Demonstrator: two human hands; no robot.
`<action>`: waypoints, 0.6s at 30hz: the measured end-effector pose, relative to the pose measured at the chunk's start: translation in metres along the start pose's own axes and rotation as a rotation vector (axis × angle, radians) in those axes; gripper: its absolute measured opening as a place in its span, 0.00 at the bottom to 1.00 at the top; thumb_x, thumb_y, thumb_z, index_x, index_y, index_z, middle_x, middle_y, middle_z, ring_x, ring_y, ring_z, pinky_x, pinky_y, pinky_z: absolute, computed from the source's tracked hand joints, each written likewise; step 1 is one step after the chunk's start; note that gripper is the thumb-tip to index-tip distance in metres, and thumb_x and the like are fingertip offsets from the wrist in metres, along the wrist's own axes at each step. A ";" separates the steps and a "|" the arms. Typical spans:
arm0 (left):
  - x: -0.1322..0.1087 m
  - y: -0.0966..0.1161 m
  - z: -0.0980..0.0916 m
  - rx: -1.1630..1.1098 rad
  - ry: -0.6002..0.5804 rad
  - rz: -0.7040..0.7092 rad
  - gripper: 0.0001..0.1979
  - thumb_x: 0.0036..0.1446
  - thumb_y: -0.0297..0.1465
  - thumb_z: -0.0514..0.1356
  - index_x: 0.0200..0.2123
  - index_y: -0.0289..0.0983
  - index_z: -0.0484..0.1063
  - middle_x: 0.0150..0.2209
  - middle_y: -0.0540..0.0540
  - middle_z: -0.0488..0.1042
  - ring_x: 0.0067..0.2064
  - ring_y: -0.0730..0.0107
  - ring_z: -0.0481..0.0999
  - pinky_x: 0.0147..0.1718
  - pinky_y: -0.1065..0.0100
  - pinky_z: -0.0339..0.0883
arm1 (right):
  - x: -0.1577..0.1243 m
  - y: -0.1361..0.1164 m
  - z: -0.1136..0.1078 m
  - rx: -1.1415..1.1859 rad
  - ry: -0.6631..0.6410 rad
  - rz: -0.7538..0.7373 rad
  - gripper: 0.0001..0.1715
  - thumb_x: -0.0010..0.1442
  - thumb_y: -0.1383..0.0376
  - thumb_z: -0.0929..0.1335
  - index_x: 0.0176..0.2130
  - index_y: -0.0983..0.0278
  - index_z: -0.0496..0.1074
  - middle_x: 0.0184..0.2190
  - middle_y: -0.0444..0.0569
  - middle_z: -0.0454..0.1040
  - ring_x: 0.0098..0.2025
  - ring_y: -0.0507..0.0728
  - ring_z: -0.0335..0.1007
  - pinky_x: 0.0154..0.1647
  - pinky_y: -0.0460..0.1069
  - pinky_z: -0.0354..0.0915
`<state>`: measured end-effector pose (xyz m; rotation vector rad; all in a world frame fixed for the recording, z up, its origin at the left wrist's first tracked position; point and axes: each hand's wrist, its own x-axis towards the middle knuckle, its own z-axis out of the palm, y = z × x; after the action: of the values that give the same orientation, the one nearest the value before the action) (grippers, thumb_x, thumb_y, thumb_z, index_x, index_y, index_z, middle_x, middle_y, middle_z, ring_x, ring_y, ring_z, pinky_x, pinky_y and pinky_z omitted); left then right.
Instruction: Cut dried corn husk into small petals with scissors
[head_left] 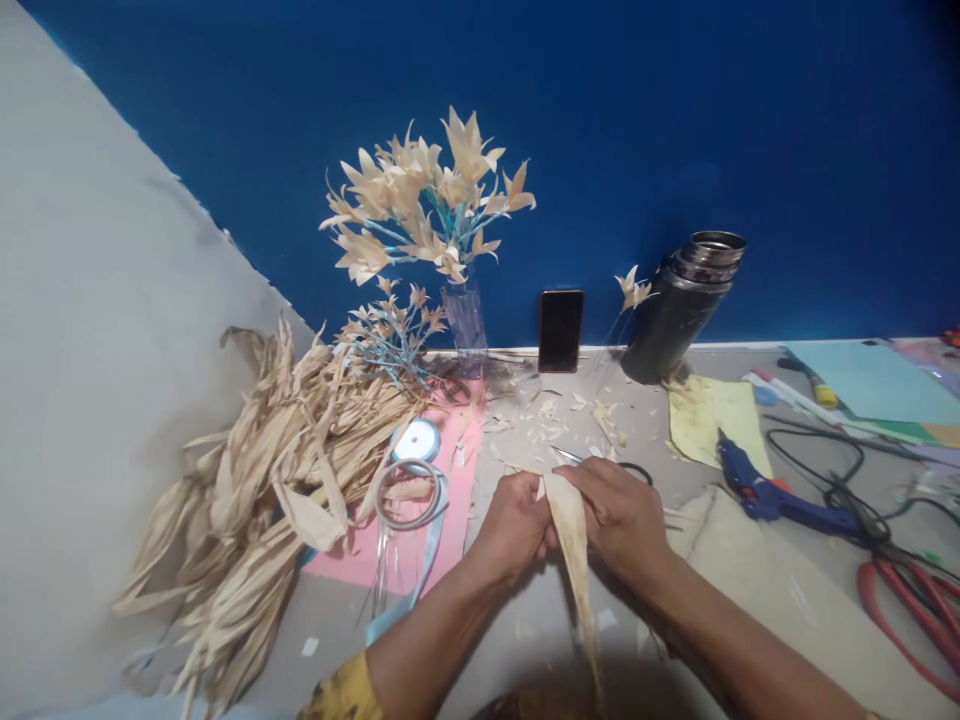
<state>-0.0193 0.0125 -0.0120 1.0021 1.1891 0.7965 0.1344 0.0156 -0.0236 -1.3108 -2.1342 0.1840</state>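
A long pale strip of dried corn husk [574, 545] hangs down between my two hands. My left hand [512, 526] is closed on its left edge near the top. My right hand [619, 515] is closed on its right edge, fingers curled over it. Both hands sit low over the grey table [750, 600], just in front of small scissors [600, 462] that are partly hidden behind my right hand. Husk scraps [555, 415] lie scattered beyond the hands.
A big heap of dried husks [255, 500] fills the left. Tape rolls [409, 480] and ribbon lie on pink paper [360, 560]. Husk flowers in a vase [427, 215], a phone [560, 330] and a dark flask [679, 305] stand at the back. A blue glue gun [765, 490], cables and red scissors [907, 610] lie right.
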 end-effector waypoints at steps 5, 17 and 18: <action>-0.008 0.006 0.010 0.054 -0.028 -0.108 0.08 0.51 0.34 0.59 0.24 0.38 0.64 0.11 0.56 0.62 0.11 0.81 0.53 0.11 0.76 0.45 | 0.007 0.021 -0.003 -0.164 0.138 0.042 0.17 0.66 0.69 0.63 0.40 0.61 0.81 0.29 0.49 0.77 0.34 0.57 0.72 0.33 0.48 0.58; -0.014 0.015 -0.004 -0.128 -0.065 -0.073 0.11 0.48 0.39 0.63 0.29 0.36 0.70 0.10 0.58 0.59 0.10 0.82 0.49 0.10 0.76 0.41 | 0.020 0.037 -0.084 0.715 -0.311 0.637 0.44 0.59 0.48 0.70 0.66 0.67 0.64 0.23 0.45 0.75 0.19 0.52 0.60 0.20 0.46 0.54; -0.014 0.015 -0.002 -0.073 -0.042 -0.036 0.11 0.50 0.38 0.61 0.29 0.36 0.70 0.10 0.58 0.60 0.11 0.82 0.50 0.11 0.76 0.43 | 0.017 0.029 -0.075 0.735 -0.384 0.580 0.41 0.61 0.48 0.69 0.64 0.68 0.65 0.21 0.44 0.74 0.18 0.52 0.59 0.19 0.45 0.53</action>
<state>-0.0241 0.0057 0.0065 0.9311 1.1312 0.7809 0.1941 0.0295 0.0315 -1.4401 -1.6142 1.4027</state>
